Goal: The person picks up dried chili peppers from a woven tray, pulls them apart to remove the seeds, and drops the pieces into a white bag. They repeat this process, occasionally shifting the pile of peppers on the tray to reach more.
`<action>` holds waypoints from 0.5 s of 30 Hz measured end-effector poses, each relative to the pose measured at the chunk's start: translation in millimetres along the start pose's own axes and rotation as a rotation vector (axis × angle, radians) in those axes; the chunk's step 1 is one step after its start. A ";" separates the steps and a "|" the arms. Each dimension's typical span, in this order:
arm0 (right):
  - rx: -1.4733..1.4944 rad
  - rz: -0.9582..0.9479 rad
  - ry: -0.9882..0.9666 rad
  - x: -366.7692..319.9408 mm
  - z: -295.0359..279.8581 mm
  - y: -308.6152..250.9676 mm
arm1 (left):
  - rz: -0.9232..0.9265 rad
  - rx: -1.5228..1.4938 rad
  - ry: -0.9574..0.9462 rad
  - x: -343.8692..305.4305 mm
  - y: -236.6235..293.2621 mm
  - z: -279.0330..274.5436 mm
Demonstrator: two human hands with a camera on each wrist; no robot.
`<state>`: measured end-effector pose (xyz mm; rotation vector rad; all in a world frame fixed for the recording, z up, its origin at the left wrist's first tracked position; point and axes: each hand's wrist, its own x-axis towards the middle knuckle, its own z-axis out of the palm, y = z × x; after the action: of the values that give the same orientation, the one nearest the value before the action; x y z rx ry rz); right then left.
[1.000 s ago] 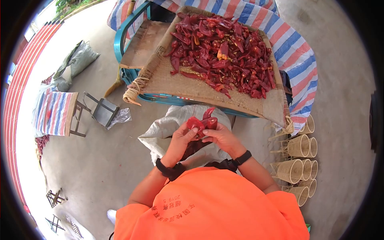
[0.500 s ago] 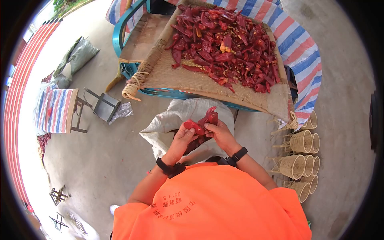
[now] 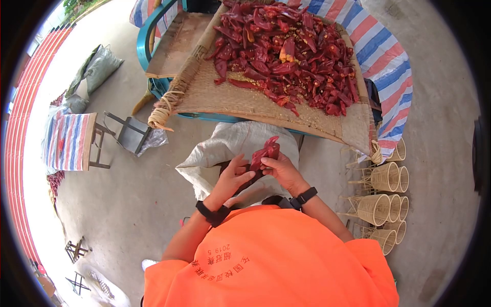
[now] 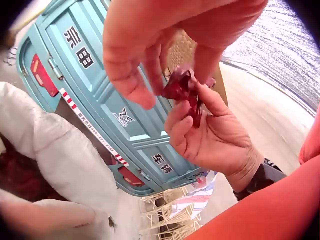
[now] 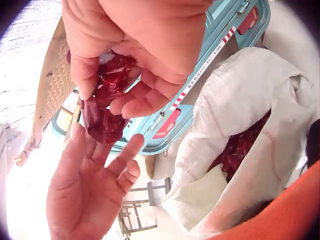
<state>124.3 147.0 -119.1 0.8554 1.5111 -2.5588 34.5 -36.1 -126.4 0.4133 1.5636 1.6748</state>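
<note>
Over the mouth of a white woven sack (image 3: 240, 135), my right hand (image 3: 284, 175) holds a glossy dark red pepper (image 3: 266, 152) between thumb and curled fingers. Torn, folded skin shows on the pepper (image 5: 102, 120) in the right wrist view. My left hand (image 3: 231, 180) is just left of it, holding nothing, its fingers loosely spread. In the right wrist view, the left hand's fingertips (image 5: 134, 145) are close below the pepper's lower end. More red peppers (image 5: 245, 145) lie inside the sack, partly hidden by its folds.
Ahead, a woven tray (image 3: 199, 100) bears a heap of red peppers (image 3: 291, 61) with scattered seeds. It rests on a teal vehicle bed (image 4: 120, 105). Rattan stools (image 3: 373, 210) line the right; a small dark chair (image 3: 133, 134) and a stripe-covered table (image 3: 69, 140) stand left.
My left hand has come away from the red pepper piece it was pulling at, and that piece is gone from its fingers. The right hand keeps its hold on the rest.
</note>
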 end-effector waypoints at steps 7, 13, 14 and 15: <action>-0.057 0.026 0.001 3.4 -4.0 0.0 | 0.004 -0.056 -0.019 15.1 -37.6 -13.5; -0.275 0.029 -0.119 -2.4 -5.1 -11.6 | 0.140 0.588 -0.010 3.2 -54.7 -34.1; -0.321 0.025 -0.158 -2.8 -2.5 -14.1 | 0.043 0.367 -0.027 2.4 -41.4 -29.6; -0.328 0.059 -0.218 -1.5 -1.7 -13.5 | -0.052 0.146 -0.043 1.8 -25.7 -24.6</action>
<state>122.1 155.0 -108.2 0.5522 1.7363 -2.1892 24.3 -53.7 -155.7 0.4768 1.6569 1.5080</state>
